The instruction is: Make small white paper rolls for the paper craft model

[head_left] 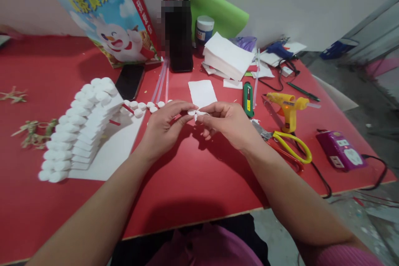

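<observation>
Over the middle of the red table, my left hand (165, 126) pinches a small white piece (191, 112) between thumb and fingertips. My right hand (229, 122) meets it there, its thumb and forefinger closed on another small white piece (201, 113). The two pieces seem to touch; their exact shape is partly hidden by my fingers. Just behind my hands lies a square white sheet (202, 92). Several small white rounds (141, 106) are scattered behind my left hand. Further left, rows of white rounds and folded white cards (84, 141) stand on a white board (120, 149).
On the right are scissors (293, 147), a yellow glue gun (288, 106), a green cutter (248, 99) and a purple power socket (339, 150) with a cable. Behind stand a paper stack (227, 56), phones (130, 81) and a colourful box (109, 20). Twine figures (37, 133) lie left.
</observation>
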{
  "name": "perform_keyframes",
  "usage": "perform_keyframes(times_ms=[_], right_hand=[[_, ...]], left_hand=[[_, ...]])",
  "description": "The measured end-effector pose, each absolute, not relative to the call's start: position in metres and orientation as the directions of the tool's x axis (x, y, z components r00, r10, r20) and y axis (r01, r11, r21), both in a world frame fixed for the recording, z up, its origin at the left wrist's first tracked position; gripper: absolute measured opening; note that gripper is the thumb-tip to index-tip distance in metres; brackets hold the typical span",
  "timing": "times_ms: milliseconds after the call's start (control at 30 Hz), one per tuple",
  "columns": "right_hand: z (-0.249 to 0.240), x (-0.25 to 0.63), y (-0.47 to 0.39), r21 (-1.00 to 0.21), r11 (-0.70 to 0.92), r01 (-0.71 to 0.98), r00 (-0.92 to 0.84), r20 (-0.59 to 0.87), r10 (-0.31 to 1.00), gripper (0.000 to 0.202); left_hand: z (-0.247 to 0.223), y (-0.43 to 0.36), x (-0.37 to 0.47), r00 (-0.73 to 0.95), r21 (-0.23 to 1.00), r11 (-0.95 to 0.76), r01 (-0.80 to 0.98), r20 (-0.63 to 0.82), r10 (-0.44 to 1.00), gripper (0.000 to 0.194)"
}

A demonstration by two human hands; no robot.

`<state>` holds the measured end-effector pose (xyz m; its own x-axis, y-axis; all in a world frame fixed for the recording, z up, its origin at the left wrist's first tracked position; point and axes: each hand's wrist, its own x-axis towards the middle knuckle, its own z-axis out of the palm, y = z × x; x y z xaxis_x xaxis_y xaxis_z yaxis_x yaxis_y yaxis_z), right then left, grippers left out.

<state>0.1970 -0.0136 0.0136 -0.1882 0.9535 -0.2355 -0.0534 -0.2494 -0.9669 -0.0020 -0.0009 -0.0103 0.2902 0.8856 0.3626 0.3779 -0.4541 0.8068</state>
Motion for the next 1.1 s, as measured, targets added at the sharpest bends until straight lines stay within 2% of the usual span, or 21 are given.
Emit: perform_keyframes(times_ms=[267,467,600,733,800,867,1000,1100], right_hand=[[0.013,0.196,-0.012,-0.968,-0.242,-0.068,-0.188,-0.226,0.956,0.037],[0.013,0.194,-0.015,-0.988,-0.14,0.059,-0.172,-0.149,0.974,0.038],[0.005,0.194,-0.019,-0.946,0.077,0.315,-0.113,0.043,0.993,0.024],[-0.003,0.194,-0.021,-0.725,0.373,0.58,-0.157,0.349,0.924,0.017],[-0.005,0.194,-0.021,-0.627,0.443,0.64,-0.196,0.424,0.884,0.017],[-0.005,0.193,-0.021,-0.634,0.438,0.637,-0.198,0.414,0.888,0.016],[-0.001,0.193,-0.022,-0.757,0.351,0.551,-0.161,0.317,0.935,0.015],[0.006,0.194,-0.021,-0.907,0.183,0.38,-0.135,0.142,0.981,0.017]], left_hand=[[-0.008,-0.001,-0.001,0.287,0.83,-0.433,0.352,0.345,0.894,0.018],[-0.006,-0.004,0.001,0.242,0.88,-0.346,0.325,0.277,0.93,0.014],[-0.008,-0.005,0.003,0.211,0.923,-0.273,0.272,0.219,0.953,0.014],[-0.008,-0.007,0.005,0.19,0.951,-0.204,0.234,0.162,0.968,0.014],[-0.008,-0.007,0.005,0.197,0.961,-0.171,0.216,0.129,0.972,0.014],[-0.008,-0.006,0.005,0.213,0.972,-0.145,0.184,0.105,0.971,0.014],[-0.011,-0.004,0.003,0.238,0.984,-0.139,0.107,0.11,0.965,0.016],[-0.012,-0.003,0.001,0.233,0.985,-0.153,0.077,0.131,0.964,0.016]])
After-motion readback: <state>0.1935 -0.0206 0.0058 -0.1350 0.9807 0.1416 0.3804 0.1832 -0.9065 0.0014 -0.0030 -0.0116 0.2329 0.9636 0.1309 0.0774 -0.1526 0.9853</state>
